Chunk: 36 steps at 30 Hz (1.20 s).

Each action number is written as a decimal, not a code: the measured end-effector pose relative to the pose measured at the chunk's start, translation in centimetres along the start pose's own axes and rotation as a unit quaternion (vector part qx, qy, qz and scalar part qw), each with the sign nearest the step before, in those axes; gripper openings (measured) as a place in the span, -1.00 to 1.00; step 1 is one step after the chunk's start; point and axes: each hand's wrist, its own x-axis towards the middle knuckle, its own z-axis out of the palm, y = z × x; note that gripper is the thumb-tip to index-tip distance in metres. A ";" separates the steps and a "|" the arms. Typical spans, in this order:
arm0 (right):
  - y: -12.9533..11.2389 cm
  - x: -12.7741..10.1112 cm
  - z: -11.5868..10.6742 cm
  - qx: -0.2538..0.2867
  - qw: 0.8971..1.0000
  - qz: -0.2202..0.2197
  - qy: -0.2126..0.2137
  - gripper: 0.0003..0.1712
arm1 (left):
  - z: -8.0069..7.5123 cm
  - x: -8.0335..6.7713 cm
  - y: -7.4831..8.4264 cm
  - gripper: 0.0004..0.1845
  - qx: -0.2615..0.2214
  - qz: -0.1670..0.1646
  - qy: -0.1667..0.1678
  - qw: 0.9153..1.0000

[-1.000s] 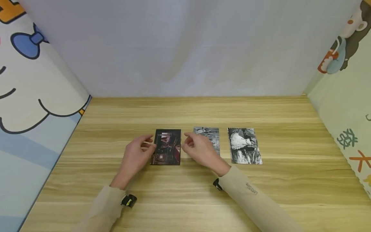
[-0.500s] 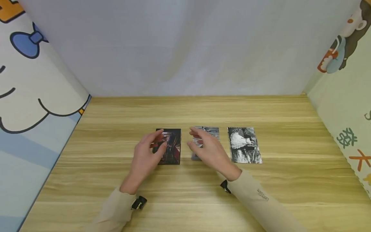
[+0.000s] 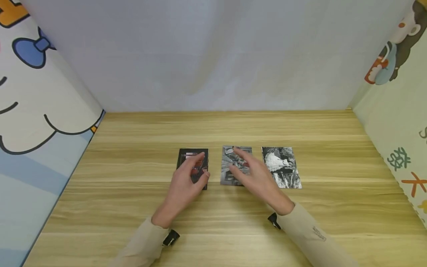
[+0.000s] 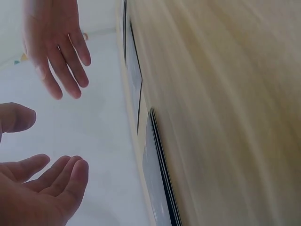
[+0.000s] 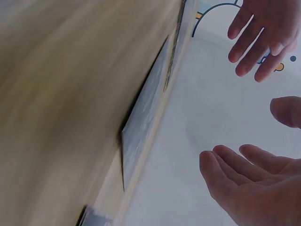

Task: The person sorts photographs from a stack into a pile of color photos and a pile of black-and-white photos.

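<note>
Three dark or grey photo prints lie in a row on the table. My left hand (image 3: 185,180) hovers over the left one, a dark colour print (image 3: 184,152); its edge in the left wrist view shows a thin stack (image 4: 162,174) of several layers. Above the middle black-and-white print (image 3: 228,178) is my right hand (image 3: 258,180), covering its right side. To the right lies another black-and-white print (image 3: 288,176), showing a pale dress. Both hands hold nothing, thumbs apart from the relaxed fingers, and the wrist views show them raised off the prints.
The prints rest on a wood-grain table (image 3: 213,230). Behind it stands a pale grey wall (image 3: 213,55). Cartoon-printed panels flank the table, one at left (image 3: 43,96) and one at right (image 3: 397,118).
Both hands have moved rightward, leaving the left stack's two side edges, and their fingers have spread. The left hand now overlaps the stack; the prints stay in place.
</note>
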 end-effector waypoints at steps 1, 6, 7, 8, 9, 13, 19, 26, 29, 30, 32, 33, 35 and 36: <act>0.2 -0.1 -0.1 -0.007 1.000 0.004 0.000 -0.25 | 0.2 0.0 0.1 -0.38 0.007 -0.001 -0.004 1.000; 1.1 -0.7 -0.6 -0.038 0.999 0.025 -0.006 -0.17 | 1.1 0.1 0.6 -0.34 0.035 0.000 -0.026 0.999; 1.3 -0.7 -0.7 -0.044 0.999 0.030 -0.008 -0.15 | 1.2 0.1 0.7 -0.33 0.038 0.000 -0.033 0.999; 1.4 -0.8 -0.7 -0.050 0.998 0.036 -0.012 -0.14 | 1.4 0.1 0.8 -0.32 0.039 0.001 -0.041 0.998; 1.6 -0.8 -0.8 -0.055 0.997 0.041 -0.016 -0.12 | 1.5 0.2 0.9 -0.31 0.037 -0.003 -0.052 0.998; 2.0 -1.0 -1.1 -0.072 0.995 0.059 -0.035 -0.09 | 2.1 0.5 1.1 -0.25 0.022 -0.028 -0.096 0.995; 2.6 -0.9 -1.5 -0.074 0.993 0.073 -0.057 -0.07 | 2.7 1.1 1.1 -0.16 0.037 -0.047 -0.143 0.988; 3.2 -0.9 -2.0 -0.034 0.994 0.080 -0.071 -0.07 | 3.3 1.9 0.9 -0.13 0.040 -0.058 -0.171 0.983; 3.3 -0.9 -2.0 0.002 0.993 0.087 -0.078 -0.05 | 3.5 2.0 0.8 -0.13 0.039 -0.071 -0.183 0.980; 3.3 -0.9 -2.0 0.014 0.993 0.090 -0.080 -0.04 | 3.6 2.0 0.8 -0.13 0.039 -0.072 -0.186 0.979; 3.3 -0.9 -2.0 0.034 0.991 0.099 -0.083 -0.03 | 3.8 2.1 0.7 -0.13 0.039 -0.075 -0.192 0.978; 3.3 -0.9 -2.0 0.041 0.990 0.104 -0.084 -0.03 | 3.8 2.1 0.7 -0.13 0.040 -0.075 -0.194 0.977; 3.3 -0.9 -2.0 0.051 0.989 0.113 -0.085 -0.03 | 3.9 2.1 0.6 -0.13 0.043 -0.070 -0.196 0.977; 3.4 -1.0 -2.0 0.054 0.988 0.117 -0.086 -0.02 | 4.0 2.1 0.6 -0.13 0.044 -0.069 -0.196 0.977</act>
